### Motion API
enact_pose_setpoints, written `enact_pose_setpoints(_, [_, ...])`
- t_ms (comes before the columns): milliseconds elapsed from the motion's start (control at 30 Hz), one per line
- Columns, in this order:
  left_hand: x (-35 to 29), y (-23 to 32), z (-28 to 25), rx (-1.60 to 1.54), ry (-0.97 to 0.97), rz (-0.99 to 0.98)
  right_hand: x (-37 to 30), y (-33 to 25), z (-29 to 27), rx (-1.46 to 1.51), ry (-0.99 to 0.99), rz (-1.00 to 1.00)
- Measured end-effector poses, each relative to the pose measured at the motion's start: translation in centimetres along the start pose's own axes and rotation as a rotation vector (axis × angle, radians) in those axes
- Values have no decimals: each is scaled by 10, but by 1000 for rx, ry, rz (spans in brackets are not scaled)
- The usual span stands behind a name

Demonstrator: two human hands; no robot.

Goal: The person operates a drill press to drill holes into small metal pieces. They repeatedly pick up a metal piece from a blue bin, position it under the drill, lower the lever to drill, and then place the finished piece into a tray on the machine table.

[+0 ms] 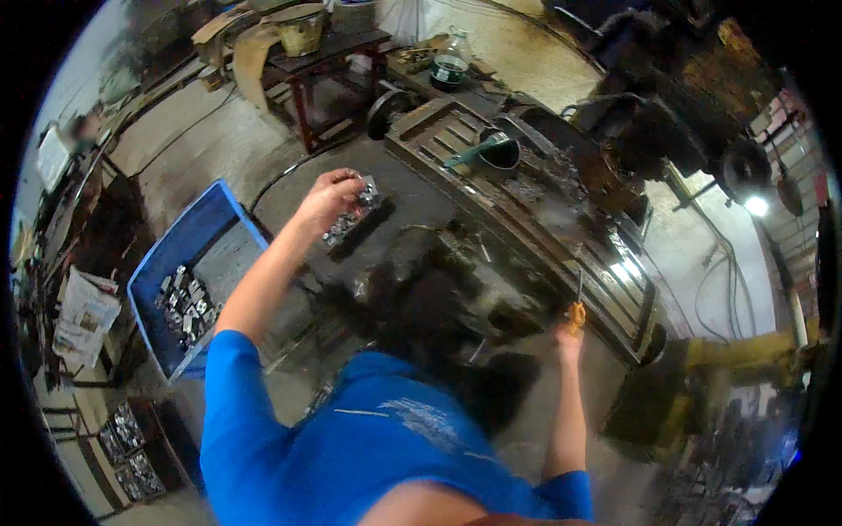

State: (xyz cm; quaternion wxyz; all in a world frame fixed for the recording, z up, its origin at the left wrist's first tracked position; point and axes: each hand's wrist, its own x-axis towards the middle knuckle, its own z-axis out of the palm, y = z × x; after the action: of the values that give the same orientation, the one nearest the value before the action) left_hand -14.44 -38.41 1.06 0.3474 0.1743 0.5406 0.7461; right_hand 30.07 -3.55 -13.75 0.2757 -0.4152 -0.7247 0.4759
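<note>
The left hand apparently pinches a metal block (half-hidden) at the fingertips; the right hand grips an orange-handled tool near the machine bed edge, open space between.

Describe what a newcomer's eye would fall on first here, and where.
The bright blue bin stands out at left, with small metal parts lying inside. Above center, the left hand is at a cluster of metal pieces; at right, the right hand grips an orange-handled tool.
</note>
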Motion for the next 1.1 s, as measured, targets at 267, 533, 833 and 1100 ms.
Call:
enact_pose_setpoints(267, [31,-47,75,-101,-178,-100,-55,-182,4,521,-641,207])
enact_pose_setpoints(533, [43,-76,88,42,-174,-129,-71,-240,79,-745,-572,-520])
enact_pose_setpoints(833, [44,-96,75,45,-114,-157,-53,-256,55,-862,-534,-228])
enact_pose_setpoints(1100, [41,-87,78,-24,-151,-164,64,-202,14,-914,51,-43])
